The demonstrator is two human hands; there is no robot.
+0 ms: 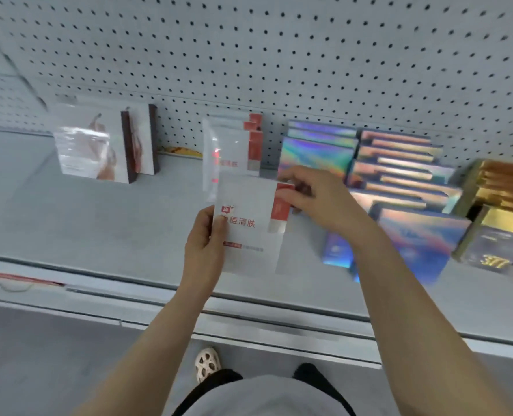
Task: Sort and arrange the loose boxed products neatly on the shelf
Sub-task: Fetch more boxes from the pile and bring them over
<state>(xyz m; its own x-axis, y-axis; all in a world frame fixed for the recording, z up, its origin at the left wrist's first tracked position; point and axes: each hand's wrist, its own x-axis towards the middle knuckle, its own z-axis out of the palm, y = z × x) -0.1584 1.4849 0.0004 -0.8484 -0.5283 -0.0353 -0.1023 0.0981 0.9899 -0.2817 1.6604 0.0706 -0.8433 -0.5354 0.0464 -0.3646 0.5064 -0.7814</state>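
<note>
A white box with red print and a red side strip (249, 223) is held above the grey shelf (84, 223), in front of a row of matching white-and-red boxes (234, 145) standing against the back. My left hand (204, 244) grips the box's left edge, thumb on its front. My right hand (312, 199) pinches its upper right corner at the red strip. To the right lie stacked holographic boxes (399, 163), with more of them (417, 235) nearer the front.
Two white boxes with a figure picture (99, 145) stand at the left of the shelf. Gold and dark boxes (495, 217) crowd the far right. A pegboard wall (279, 55) backs the shelf. A yellow packet (183, 151) lies at the back. My foot (207, 364) shows on the floor below.
</note>
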